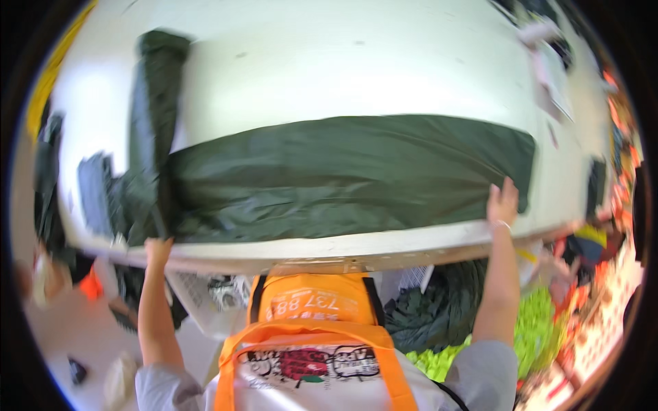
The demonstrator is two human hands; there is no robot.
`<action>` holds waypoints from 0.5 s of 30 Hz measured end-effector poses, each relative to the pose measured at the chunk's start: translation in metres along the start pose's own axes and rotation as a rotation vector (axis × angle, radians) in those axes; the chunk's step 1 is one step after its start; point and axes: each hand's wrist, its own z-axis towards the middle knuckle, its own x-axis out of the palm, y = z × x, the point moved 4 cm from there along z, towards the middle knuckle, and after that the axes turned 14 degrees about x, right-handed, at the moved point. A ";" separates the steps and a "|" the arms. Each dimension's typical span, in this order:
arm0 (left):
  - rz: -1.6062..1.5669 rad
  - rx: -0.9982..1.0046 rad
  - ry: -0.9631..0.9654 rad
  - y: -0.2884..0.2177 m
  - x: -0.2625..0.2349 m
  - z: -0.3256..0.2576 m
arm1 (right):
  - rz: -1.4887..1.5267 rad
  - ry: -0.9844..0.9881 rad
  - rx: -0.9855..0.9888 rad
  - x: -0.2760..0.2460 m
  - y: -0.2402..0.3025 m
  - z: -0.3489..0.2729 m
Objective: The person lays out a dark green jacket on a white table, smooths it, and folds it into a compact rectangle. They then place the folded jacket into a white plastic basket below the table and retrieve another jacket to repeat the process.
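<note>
A long dark green cloth [343,175] lies spread flat across the near part of a white table [329,61]. Its left end runs up into a folded strip [154,103] toward the far side. My left hand [157,250] rests at the table's near edge by the cloth's lower left corner. My right hand [504,202] lies on the cloth's lower right corner, fingers spread and pressing on the fabric. Whether either hand pinches the cloth is hard to tell in the blur.
I wear an orange apron [312,322] over grey sleeves. A heap of dark green fabric [439,308] and bright green fabric [534,322] sits below the table on my right. Dark clothes [96,192] hang at the table's left end. Papers [548,61] lie far right.
</note>
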 end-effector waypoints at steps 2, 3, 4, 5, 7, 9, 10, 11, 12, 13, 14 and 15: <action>-0.003 0.025 0.017 -0.041 -0.020 -0.007 | 0.071 0.097 0.043 -0.002 -0.021 0.018; -0.042 0.055 -0.067 -0.067 -0.035 -0.009 | -0.008 0.186 0.105 0.002 -0.042 0.033; -0.100 0.072 -0.164 -0.089 -0.051 -0.010 | -0.206 0.313 0.211 0.006 -0.065 0.049; -0.223 0.054 -0.274 -0.106 -0.063 -0.012 | -0.564 0.421 0.306 0.010 -0.071 0.071; -0.599 -0.038 -0.577 -0.122 -0.079 -0.025 | -0.412 0.198 0.075 -0.044 0.021 0.086; -0.538 0.009 -0.573 -0.138 -0.109 -0.020 | 0.129 -0.017 -0.300 -0.046 0.079 0.132; -0.511 -0.007 -0.572 -0.137 -0.100 -0.026 | 0.285 -0.016 -0.424 -0.076 0.175 0.105; -0.505 0.003 -0.577 -0.138 -0.100 -0.030 | 0.458 0.016 -0.523 -0.111 0.263 0.067; -0.500 0.004 -0.557 -0.139 -0.101 -0.032 | 0.594 0.061 -0.606 -0.138 0.340 0.031; -0.496 0.003 -0.536 -0.140 -0.102 -0.034 | 0.640 0.035 -0.745 -0.160 0.411 -0.005; -0.535 0.001 -0.506 -0.138 -0.102 -0.035 | 0.693 0.031 -0.846 -0.190 0.475 -0.050; -0.582 0.001 -0.512 -0.138 -0.107 -0.037 | 0.757 0.064 -0.952 -0.207 0.533 -0.085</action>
